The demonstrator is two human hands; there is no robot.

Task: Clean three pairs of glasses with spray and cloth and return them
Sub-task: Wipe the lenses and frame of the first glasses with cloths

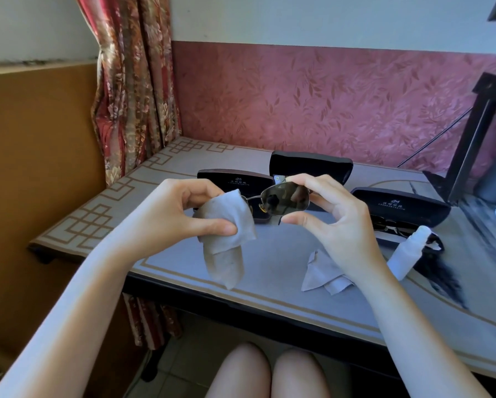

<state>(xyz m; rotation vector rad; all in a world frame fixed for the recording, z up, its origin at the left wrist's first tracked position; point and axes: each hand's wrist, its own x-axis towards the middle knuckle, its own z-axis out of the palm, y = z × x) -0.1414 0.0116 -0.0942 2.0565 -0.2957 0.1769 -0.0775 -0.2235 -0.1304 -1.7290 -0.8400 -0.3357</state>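
Fingers of the left hand are curling round a grey cloth, the thumb pressing it over the left lens of the sunglasses, so that lens is sitting hidden inside the fold. The right hand is pinching the bare dark lens by its edges, index finger on the top and thumb on the bottom. Between them the pair is hanging in the air above the table, nearer than the cases. A tail of cloth is dangling towards the near edge.

Farther off, a left case and a far case are standing behind the hands. A right case is lying open with what looks like another pair in its base. A white spray bottle is lying on its side beside it, and a second cloth is sitting crumpled on the table near the right wrist.

The risk I am seeing is at the thin bridge. With each hand gripping a separate lens, a hard rub on the left could be twisting the frame against the right-hand pinch. The bare fingertips are also sitting close to the glass — sliding inward, they would be smearing it. If the pinch is loosening, the pair is likely dropping onto the table.
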